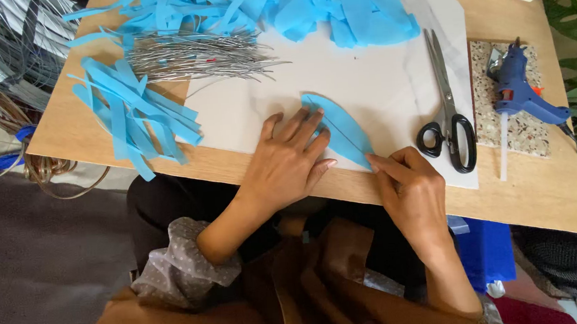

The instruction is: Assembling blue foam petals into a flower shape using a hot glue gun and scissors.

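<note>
A blue leaf-shaped cutout [341, 127] lies on a white marbled sheet [371, 80] near the table's front edge. My left hand [288, 162] lies flat with its fingers spread, pressing down the cutout's left side. My right hand [407, 183] pinches the cutout's lower tip between thumb and forefinger. A thin line, perhaps a wire, runs along the cutout's middle.
Black-handled scissors [446, 112] lie right of the cutout. A blue glue gun [519, 89] rests on a speckled tile [509, 131]. A bundle of silver wires [198, 56], blue strips [130, 113] and blue scraps [317, 2] sit at the back. The wooden table [538, 190] ends near my lap.
</note>
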